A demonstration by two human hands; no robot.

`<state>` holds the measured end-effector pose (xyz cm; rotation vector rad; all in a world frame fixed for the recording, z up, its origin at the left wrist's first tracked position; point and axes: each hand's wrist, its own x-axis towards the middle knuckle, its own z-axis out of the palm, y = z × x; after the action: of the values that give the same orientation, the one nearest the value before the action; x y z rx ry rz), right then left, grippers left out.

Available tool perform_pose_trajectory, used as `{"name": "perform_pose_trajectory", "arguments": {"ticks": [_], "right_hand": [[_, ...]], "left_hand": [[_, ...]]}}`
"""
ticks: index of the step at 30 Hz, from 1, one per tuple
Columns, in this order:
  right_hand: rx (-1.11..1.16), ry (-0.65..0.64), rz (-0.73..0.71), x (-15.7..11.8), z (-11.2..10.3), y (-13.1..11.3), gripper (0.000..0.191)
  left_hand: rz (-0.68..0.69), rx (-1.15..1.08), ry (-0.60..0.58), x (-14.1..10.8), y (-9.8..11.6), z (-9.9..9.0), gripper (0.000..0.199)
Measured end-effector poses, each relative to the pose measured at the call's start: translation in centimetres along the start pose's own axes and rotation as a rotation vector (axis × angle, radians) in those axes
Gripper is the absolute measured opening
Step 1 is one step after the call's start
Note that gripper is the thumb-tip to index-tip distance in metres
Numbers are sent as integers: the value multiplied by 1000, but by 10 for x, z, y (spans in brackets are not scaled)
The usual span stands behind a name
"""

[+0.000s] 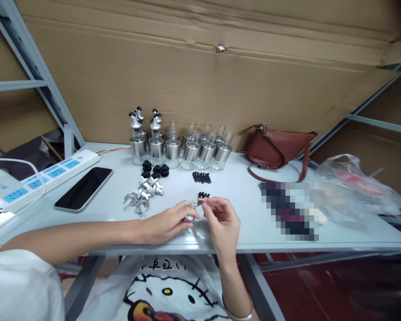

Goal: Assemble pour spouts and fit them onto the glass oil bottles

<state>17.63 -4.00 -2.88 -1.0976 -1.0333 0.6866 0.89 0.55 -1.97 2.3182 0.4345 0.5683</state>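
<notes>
Near the table's front edge, my left hand [170, 223] is closed on a silver pour spout [190, 217]. My right hand [224, 223] pinches a small black tip piece [199, 203] against the end of that spout; whether it is seated cannot be told. Just beyond my fingers lie short black pieces [203, 195], and farther back a row of longer black pieces [202, 177]. To the left are a heap of silver spouts [147, 189] and several black ribbed stoppers [156, 170]. Behind stand glass bottles with metal sleeves [191, 151]; those at the left end carry fitted spouts [155, 120].
A phone [84, 189] and a white power strip [50, 178] lie on the left. At the right are a brown handbag [277, 147], a clear plastic bag [357, 187] and a blurred-out item [287, 209]. A cardboard sheet [187, 76] rises behind the table [254, 246].
</notes>
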Motion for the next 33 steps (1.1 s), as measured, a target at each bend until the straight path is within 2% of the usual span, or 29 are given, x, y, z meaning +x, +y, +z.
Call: {"name": "perform_pose_trajectory", "arguments": {"ticks": [14,28,33], "right_hand": [[-103,-32,-50,0,-2,2,11],[-112,-141,27,3,-2,-4,14],[-45,-155,56,1,-4,-3,17]], "left_hand": [[0,129,12,-3,0,4,21],[31,290,-3,-9,-10,10,20],[104,307,49,-7,-5,9,16]]}}
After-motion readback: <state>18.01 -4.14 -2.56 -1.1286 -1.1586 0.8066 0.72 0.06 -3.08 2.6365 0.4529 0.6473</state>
